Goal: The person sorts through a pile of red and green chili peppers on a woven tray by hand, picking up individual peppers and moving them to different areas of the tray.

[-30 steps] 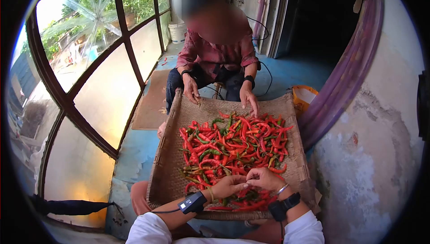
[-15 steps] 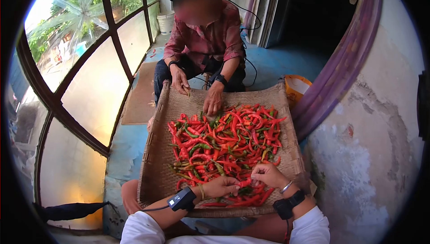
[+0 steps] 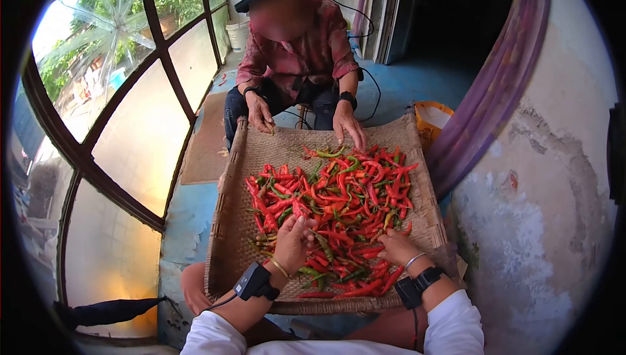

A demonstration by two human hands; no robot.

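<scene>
A heap of red chili peppers (image 3: 339,189), with some green ones among them, lies in a woven bamboo tray (image 3: 228,237). My left hand (image 3: 292,244) is raised over the near left part of the heap, its fingers closed round a red chili pepper (image 3: 300,208) that sticks up past the fingertips. On the right side of the heap, my right hand (image 3: 398,249) reaches down among the peppers. Its fingertips are partly hidden, so I cannot make out whether they grip anything.
Across the tray sits a person in a patterned red shirt (image 3: 293,55), one hand (image 3: 350,123) over the far peppers and the other (image 3: 259,114) at the far rim. A yellow bucket (image 3: 430,120) stands beyond the right corner. Window panes (image 3: 140,133) flank the left, a wall (image 3: 528,224) the right.
My hands have parted: the left moved up and left with a red chili pepper, the right shifted slightly right to the heap. The other person's hand on the right moved right and opened.
</scene>
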